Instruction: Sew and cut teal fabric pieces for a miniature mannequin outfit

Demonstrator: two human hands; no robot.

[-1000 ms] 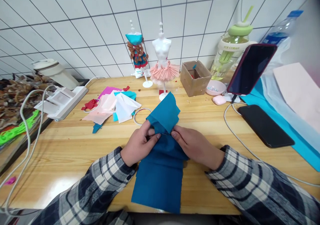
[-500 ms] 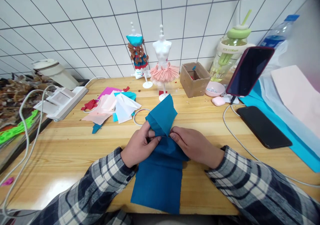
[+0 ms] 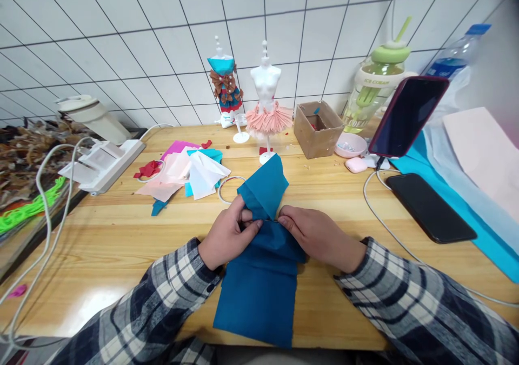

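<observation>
Cloth [image 3: 259,300], pinched part hidden (by fingers [image 3: 252,229])

Wooden table [image 3: 121,235]: colored scraps [image 3: 174,170], cardboard box [image 3: 316,138], pink dish [image 3: 350,147], black phone [image 3: 430,207], blue cloth [image 3: 259,300].

Both arms reached in from the bottom corners and slanted inward, so the hands came near each other without touching. The left arm [image 3: 141,300] and right arm [image 3: 421,305] wore plaid sleeves down to the wrists. The left hand [image 3: 229,232] pointed forward and to the right, its index finger [image 3: 236,205] stretched ahead, another finger curled beneath, and its thumb [image 3: 251,232] angled across toward the other hand. The right hand [image 3: 320,235] pointed forward and to the left, back upward, fingers folded in, thumb [image 3: 288,225] against the bent index finger in a pinch.
</observation>
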